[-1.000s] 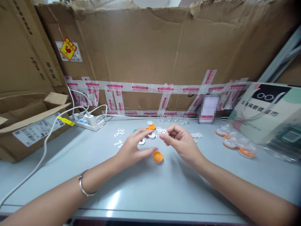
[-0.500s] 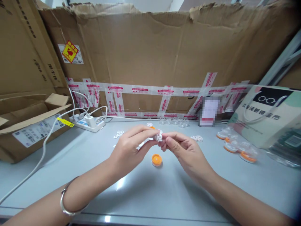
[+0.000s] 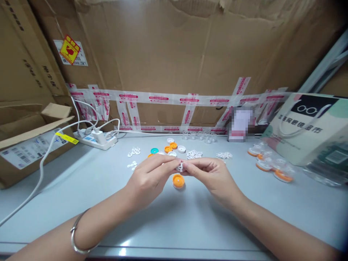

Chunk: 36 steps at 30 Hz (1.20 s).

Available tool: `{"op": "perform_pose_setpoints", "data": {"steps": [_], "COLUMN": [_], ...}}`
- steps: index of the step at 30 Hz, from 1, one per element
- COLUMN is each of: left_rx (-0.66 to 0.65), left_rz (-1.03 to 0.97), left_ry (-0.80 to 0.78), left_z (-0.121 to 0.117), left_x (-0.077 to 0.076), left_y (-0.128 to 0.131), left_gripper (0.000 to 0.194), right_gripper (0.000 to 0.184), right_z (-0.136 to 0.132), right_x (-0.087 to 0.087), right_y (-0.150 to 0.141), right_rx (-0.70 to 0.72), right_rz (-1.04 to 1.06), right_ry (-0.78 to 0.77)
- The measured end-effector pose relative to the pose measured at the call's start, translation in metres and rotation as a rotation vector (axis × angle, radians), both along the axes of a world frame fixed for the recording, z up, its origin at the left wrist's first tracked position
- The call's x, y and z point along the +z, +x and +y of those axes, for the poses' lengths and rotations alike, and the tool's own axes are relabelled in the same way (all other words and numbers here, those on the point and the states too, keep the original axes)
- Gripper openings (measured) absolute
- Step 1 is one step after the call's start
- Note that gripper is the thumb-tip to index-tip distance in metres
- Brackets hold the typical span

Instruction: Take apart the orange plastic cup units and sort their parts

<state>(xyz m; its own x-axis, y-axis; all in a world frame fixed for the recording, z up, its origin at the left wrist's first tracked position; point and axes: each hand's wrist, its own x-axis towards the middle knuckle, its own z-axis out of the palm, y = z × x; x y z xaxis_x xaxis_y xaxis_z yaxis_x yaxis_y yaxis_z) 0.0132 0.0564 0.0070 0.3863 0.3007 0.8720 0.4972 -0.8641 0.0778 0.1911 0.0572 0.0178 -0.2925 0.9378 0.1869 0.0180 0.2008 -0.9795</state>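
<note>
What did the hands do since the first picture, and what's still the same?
The left hand was apart, with its fingers spread; it moved right to meet the right hand and took hold of the small white piece. The right hand kept its hold. The orange cup stayed on the table, like the clear pieces with orange bases.

Fingers partly hide the small white piece.

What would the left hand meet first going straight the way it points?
The left hand would first meet the small white part at its fingertips, then probably the right hand; depth there is unclear.
</note>
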Motion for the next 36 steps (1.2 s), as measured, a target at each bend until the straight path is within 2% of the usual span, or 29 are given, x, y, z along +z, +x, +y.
{"op": "perform_pose_setpoints", "data": {"steps": [8, 14, 19, 22, 27, 32, 36], "left_rx": [0.028, 0.043, 0.07, 0.068, -0.005, -0.078, -0.085], "left_rz": [0.088, 0.106, 0.088, 0.072, -0.024, -0.102, -0.157], "left_ry": [0.031, 0.07, 0.036, -0.044, -0.277, -0.437, -0.522], "left_z": [0.006, 0.006, 0.008, 0.012, 0.013, 0.013, 0.012], "left_x": [-0.011, -0.014, -0.014, -0.017, -0.02, -0.022, -0.023], "left_y": [-0.002, -0.001, 0.001, 0.001, 0.001, 0.003, 0.006], "left_gripper": [0.027, 0.026, 0.019, 0.016, 0.015, 0.016, 0.014], "right_gripper": [0.017, 0.021, 0.025, 0.024, 0.021, 0.024, 0.021], "right_z": [0.005, 0.007, 0.01, 0.013, 0.017, 0.018, 0.018], "right_x": [-0.008, -0.019, -0.021, -0.022, -0.025, -0.025, -0.026], "right_y": [-0.003, -0.005, -0.006, -0.008, -0.007, -0.007, -0.01], "right_rx": [-0.039, -0.06, -0.035, 0.007, 0.046, 0.039, 0.028], "right_rz": [0.002, 0.07, 0.154, 0.21, 0.262, 0.221, 0.187], "right_ry": [-0.012, -0.062, -0.185, -0.251, -0.312, -0.351, -0.336]}}
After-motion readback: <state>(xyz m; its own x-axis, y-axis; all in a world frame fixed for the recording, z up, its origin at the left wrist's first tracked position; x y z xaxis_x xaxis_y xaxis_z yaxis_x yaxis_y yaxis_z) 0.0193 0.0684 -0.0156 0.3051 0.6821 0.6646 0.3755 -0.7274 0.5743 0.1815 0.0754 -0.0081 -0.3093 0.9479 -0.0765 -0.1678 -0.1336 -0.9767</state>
